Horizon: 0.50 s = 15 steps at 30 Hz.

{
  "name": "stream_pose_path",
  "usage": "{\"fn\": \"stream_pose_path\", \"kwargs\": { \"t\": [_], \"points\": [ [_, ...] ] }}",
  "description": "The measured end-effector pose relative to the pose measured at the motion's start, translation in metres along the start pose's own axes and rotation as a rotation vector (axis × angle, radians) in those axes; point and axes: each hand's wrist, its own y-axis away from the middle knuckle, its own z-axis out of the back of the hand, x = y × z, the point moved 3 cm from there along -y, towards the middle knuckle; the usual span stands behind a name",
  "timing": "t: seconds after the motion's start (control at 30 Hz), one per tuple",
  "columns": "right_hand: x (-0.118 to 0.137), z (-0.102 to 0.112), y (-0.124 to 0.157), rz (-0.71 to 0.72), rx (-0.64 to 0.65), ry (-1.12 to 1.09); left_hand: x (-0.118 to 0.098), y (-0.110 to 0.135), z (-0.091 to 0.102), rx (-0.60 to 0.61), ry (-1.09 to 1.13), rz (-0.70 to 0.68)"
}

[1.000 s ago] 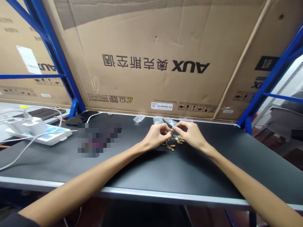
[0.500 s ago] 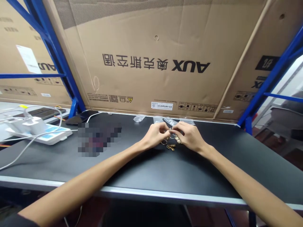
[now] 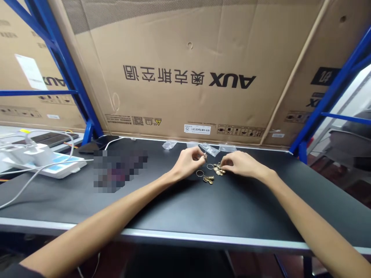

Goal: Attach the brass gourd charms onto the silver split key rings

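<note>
My left hand is closed in a pinch on a small metal clasp, lifted slightly above the black table; its exact shape is too small to tell. My right hand has thumb and fingers curled together at a little cluster of brass charms, its fingertips hiding part of them. Between the hands, a silver key ring lies against the left side of that cluster. A second key ring rests just below my left hand, and more brass charms lie beside it, nearer to me.
Several clear plastic bags lie along the back of the table. Behind stands a large cardboard box between blue metal posts. At left are a white power strip with cables and a blurred-out object.
My hands, close together before, are now apart. The left keeps a small metal piece, while the right has moved right and down to the brass charms.
</note>
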Motion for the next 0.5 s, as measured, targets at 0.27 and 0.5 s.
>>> {"fn": "stream_pose_path", "kwargs": {
  "t": [0.27, 0.5],
  "points": [
    [0.001, 0.003, -0.001, -0.041, -0.022, 0.067, 0.000, 0.001, -0.001, 0.007, -0.017, -0.024],
    [-0.001, -0.008, -0.005, -0.017, -0.008, 0.053, 0.000, 0.001, -0.001, 0.011, -0.048, -0.017]
  ]
}}
